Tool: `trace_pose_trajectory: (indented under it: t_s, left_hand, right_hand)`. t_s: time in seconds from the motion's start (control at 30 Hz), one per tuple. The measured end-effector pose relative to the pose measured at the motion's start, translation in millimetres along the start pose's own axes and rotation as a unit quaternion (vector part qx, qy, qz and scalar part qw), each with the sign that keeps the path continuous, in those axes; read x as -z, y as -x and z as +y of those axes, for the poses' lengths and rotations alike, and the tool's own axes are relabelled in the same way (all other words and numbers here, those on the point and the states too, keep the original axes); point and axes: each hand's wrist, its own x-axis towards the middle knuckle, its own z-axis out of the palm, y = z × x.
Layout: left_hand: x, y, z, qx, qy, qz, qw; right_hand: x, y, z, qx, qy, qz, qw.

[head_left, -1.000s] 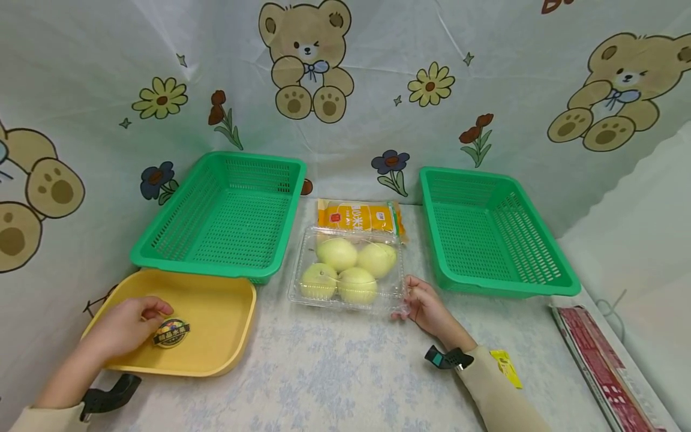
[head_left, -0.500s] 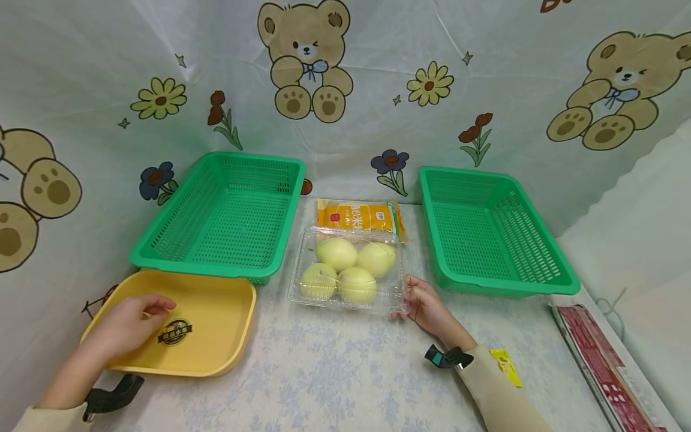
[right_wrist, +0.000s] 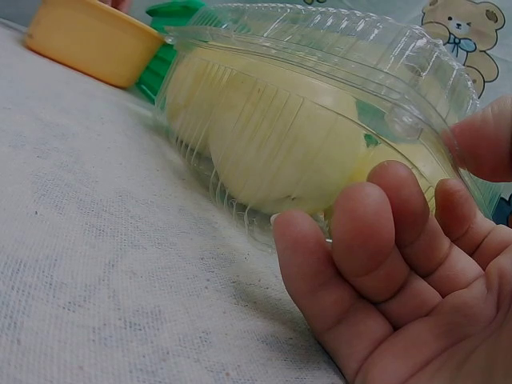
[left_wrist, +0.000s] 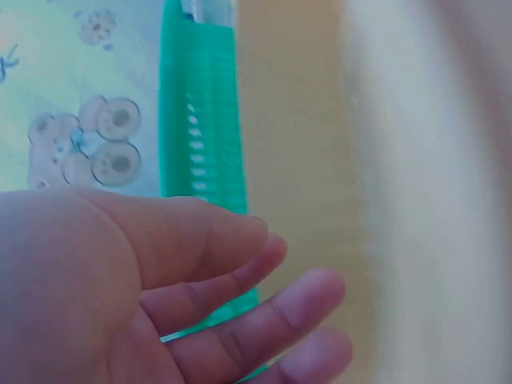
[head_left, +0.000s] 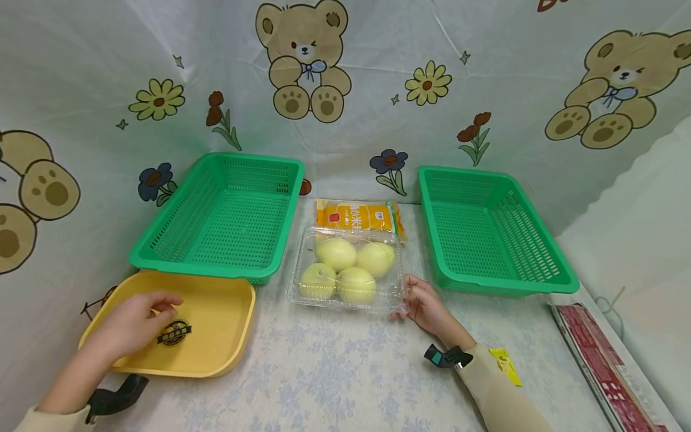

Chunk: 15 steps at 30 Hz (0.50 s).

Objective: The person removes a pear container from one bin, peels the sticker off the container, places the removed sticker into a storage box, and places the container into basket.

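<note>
A clear plastic clamshell box (head_left: 385,299) of pale yellow, pear-like fruits (head_left: 356,285) sits on the table in the head view. My right hand (head_left: 429,309) is at its right edge. In the right wrist view the thumb (right_wrist: 484,140) meets the lid's rim from above and the curled fingers (right_wrist: 364,228) lie below it, against the box's side. Over the yellow basin (head_left: 218,327) hovers my left hand (head_left: 134,324), fingers loosely bent and holding nothing. Beside its fingertips, a round black fruit sticker (head_left: 174,333) lies in the basin.
Two green plastic baskets stand at the back, one left (head_left: 237,234) and one right (head_left: 488,240). An orange snack packet (head_left: 358,217) lies behind the box. Near the right sleeve is a small yellow sachet (head_left: 505,367); a long red-and-white package (head_left: 599,366) lies along the right edge.
My left hand's fingers have come away from the sticker and moved slightly right and up; the sticker now lies flatter, a little further right. My right hand and the box have stayed put.
</note>
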Motion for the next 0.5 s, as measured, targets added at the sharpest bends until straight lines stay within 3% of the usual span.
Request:
trace_pose_trajectory:
  t_s: [0.27, 0.4, 0.5]
  left_hand:
    - [10.1, -0.5, 36.8, -0.007, -0.027, 0.001, 0.9996]
    - [12.4, -0.6, 62.4, -0.029, -0.035, 0.022, 0.9987]
    - [8.6, -1.3, 84.1, -0.054, -0.014, 0.048, 0.9973]
  right_hand:
    - [-0.9, 0.1, -0.7, 0.000, -0.004, -0.001, 1.0000]
    - [-1.5, 0.2, -0.8, -0.004, -0.004, 0.005, 1.0000]
    - [-1.5, 0.3, -0.3, -0.004, -0.003, 0.008, 1.0000]
